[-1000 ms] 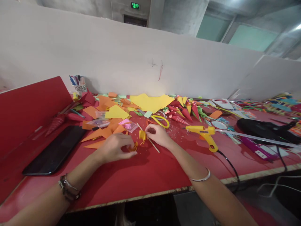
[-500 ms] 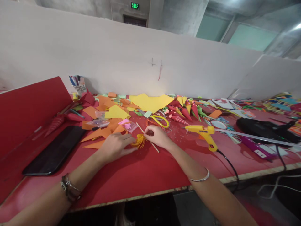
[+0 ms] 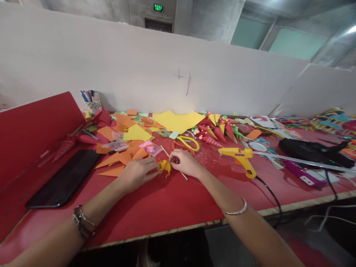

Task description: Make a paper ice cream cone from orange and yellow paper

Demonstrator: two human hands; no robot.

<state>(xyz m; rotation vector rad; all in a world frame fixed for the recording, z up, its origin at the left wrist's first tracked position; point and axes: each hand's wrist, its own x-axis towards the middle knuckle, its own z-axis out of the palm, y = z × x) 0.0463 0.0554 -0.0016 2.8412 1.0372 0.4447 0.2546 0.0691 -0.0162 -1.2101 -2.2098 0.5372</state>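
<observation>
A small curled yellow-orange paper piece (image 3: 164,166) sits on a thin wooden stick (image 3: 174,166) over the red table (image 3: 172,204). My left hand (image 3: 138,171) pinches the paper from the left with closed fingers. My right hand (image 3: 184,162) grips the stick and the paper from the right, fingers curled. Both hands meet at the paper, just above the table top.
Orange and yellow paper scraps (image 3: 130,139) lie behind the hands, with yellow scissors (image 3: 189,142) and paper cones (image 3: 219,129). A yellow glue gun (image 3: 239,157) with its cord stands to the right. A black phone (image 3: 65,178) lies left. A white partition (image 3: 155,70) backs the table.
The paper strip has been wound tighter around the stick. My left hand has moved right, closer to my right hand. The paper now sits bunched between both hands.
</observation>
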